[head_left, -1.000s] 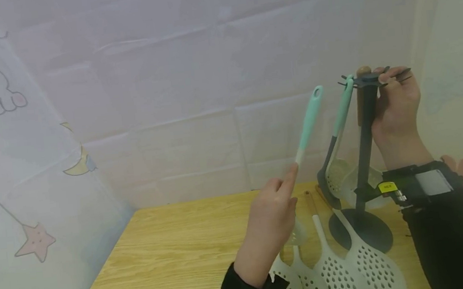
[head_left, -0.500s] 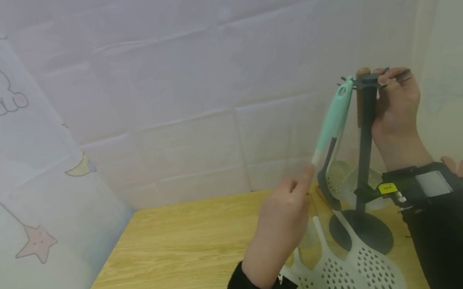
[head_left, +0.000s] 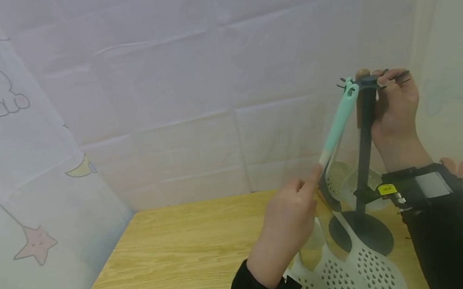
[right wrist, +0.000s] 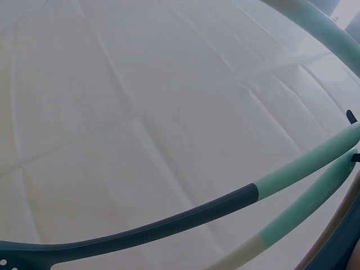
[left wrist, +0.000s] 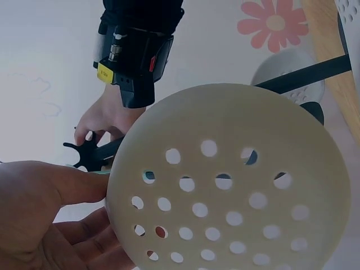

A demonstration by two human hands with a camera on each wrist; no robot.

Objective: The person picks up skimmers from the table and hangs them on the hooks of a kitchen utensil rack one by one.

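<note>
The left hand (head_left: 287, 223) pinches the white stem of a mint-handled skimmer (head_left: 338, 125) between thumb and forefinger, low on the shaft, so that the handle slants up and to the right and its eyelet end sits right at a hook of the utensil stand (head_left: 366, 150); whether the eyelet is already over the hook cannot be told. That low grip seems to leave the eyelet end free to meet the hook. In the left wrist view the skimmer's perforated white bowl (left wrist: 225, 185) hangs just past the fingers (left wrist: 84, 236). The right hand (head_left: 395, 105) curls around the top of the stand's dark post, apparently to steady it against the push. A dark-stemmed utensil (right wrist: 169, 222) with a mint handle already hangs from the stand. The stand's round base (head_left: 366, 236) rests near the right edge of the wooden tabletop (head_left: 175, 257), and more white skimmers (head_left: 369, 266) lie at the near edge beside it.
</note>
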